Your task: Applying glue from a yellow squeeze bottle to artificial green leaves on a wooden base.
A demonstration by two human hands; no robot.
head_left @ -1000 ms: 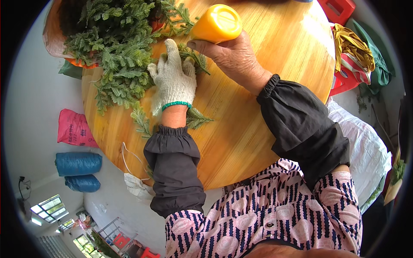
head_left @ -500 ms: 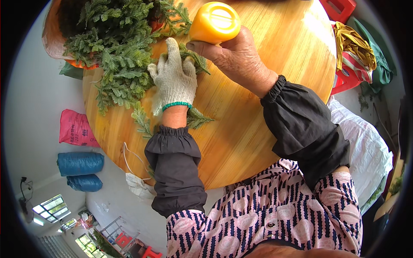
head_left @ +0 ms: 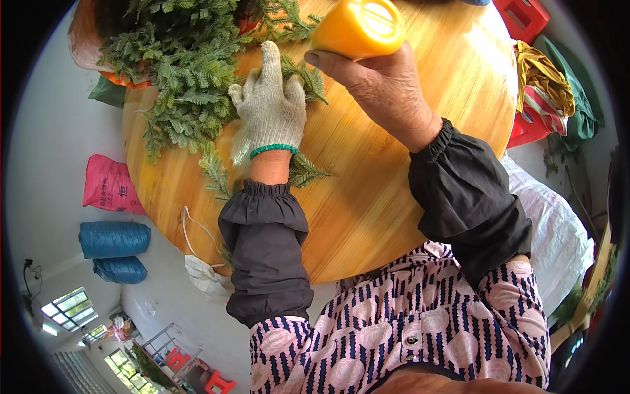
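— Across the round wooden table (head_left: 367, 197), what takes up the most room?

— On its far left edge, the heap of feathery green fronds (head_left: 177, 72), spilling toward the middle. Some sprigs lie loose beside it, nearer the person.

— And the hands?

— The left hand (head_left: 269, 108), in a knitted work glove, lies flat on the fronds at the heap's near edge, fingers spread apart and pressing down, gripping nothing as far as I can see. The bare right hand (head_left: 387, 85) is closed around a yellow-orange cylinder (head_left: 357, 26), raised just above the table's far edge, right beside the gloved fingers.

— What is that cylinder?

— I cannot tell; it looks like a smooth plastic handle or roll, and its lower end is hidden behind the hand.

— Where could this go wrong?

— My guess: the two hands are very close. If the cylinder comes down without care, it may catch the gloved fingertips. The fronds are springy too, so loosening the press could let sprigs slide off the near left edge, where a white cord (head_left: 197, 230) already hangs over.

— Anything below?

— Pink (head_left: 108, 184) and blue sacks (head_left: 115, 240) on the floor.
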